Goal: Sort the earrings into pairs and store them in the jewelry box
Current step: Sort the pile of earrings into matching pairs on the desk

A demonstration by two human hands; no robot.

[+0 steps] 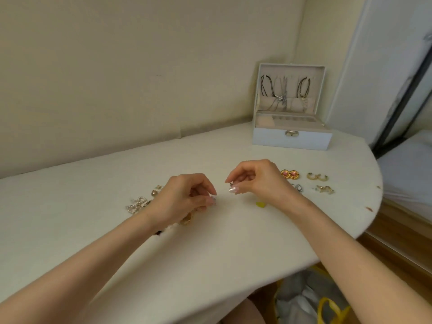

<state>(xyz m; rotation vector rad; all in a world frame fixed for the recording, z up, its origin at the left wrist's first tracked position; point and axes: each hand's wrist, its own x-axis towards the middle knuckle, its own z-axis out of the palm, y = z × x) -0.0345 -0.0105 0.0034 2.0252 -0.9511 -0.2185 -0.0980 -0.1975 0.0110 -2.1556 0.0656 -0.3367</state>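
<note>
At left we see unsorted earrings (135, 205) on the white table (210, 253) beside our left hand (187, 197), its fingers curled, around what we cannot tell. Our right hand (254, 181) pinches a small silver earring (231, 184). Sorted pairs (318, 177) lie to the right, with the jewelry box (292, 139) open behind them.

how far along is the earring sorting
Done: a pink-and-gold pair, gold hoops and another gold pair lie matched on the right. In hand: the right hand pinches a silver earring; the left hand seems to pinch a small piece. Left: the mixed pile beside it, then storing all in the open jewelry box.
</note>
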